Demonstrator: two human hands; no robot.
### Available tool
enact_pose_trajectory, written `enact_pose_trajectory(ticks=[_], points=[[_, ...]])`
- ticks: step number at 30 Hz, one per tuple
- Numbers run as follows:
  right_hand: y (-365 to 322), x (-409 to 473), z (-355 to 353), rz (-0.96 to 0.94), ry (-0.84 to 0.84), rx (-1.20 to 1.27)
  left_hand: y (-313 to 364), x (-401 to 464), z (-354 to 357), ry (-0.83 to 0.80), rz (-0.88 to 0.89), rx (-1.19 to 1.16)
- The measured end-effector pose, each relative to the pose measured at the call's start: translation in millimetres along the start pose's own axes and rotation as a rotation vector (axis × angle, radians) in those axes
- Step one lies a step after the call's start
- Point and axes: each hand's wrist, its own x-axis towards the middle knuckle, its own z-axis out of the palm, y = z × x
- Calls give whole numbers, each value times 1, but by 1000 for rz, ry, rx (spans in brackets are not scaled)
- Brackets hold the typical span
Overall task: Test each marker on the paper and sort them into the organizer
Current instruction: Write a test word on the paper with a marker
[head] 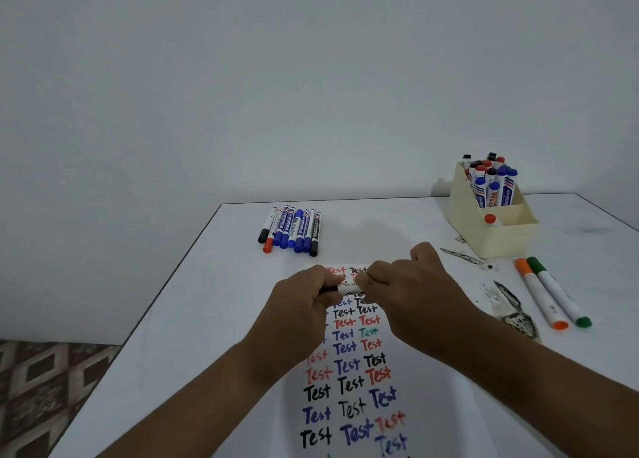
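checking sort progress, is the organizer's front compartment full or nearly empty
Nearly empty: the organizer shows one red-capped marker in front; the back compartment is packed.

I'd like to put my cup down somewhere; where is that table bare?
Bare: the table's left side, between its edge and the paper. Crowded: the right side, with the organizer, orange marker, green marker and stains.

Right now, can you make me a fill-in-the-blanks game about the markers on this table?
1. Both hands hold one marker above the ____.
2. The organizer stands at the table's far ____ corner.
3. Beside the orange marker lies a ____ one.
4. The word written all over the sheet is ____.

Missing words: paper; right; green; Test
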Motion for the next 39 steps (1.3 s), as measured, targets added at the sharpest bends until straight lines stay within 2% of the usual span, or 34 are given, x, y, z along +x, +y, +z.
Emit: enact_pose_trajectory(ticks=[3, 8, 10, 12, 16, 21, 23, 29, 35, 39], points=[[-3, -2, 4, 28, -34, 22, -4, -3, 4, 17, -13, -17], [9, -4, 4, 31, -34, 65, -4, 3, 1, -64, -33, -76], [18, 1, 0, 117, 6, 61, -5, 7, -2, -111, -72, -185], [26, 7, -6, 281, 72, 109, -8, 9, -2, -149, -112, -208], [30, 9, -10, 825, 146, 796, -30, 6, 5, -276, -85, 59], [33, 2, 23, 1171, 230, 1378, -47, 4, 16, -474, -80, 323], [32, -4, 34, 1265, 238, 1482, -48, 4, 19, -518, -92, 355], [24, -14, 41, 1137, 118, 1289, -53, 5, 22, -562, -77, 435], [24, -17, 44, 1077, 95, 1268, -56, 6, 26, -580, -80, 449], [24, -18, 46, 1058, 21, 1206, -57, 7, 27, -573, -81, 447]])
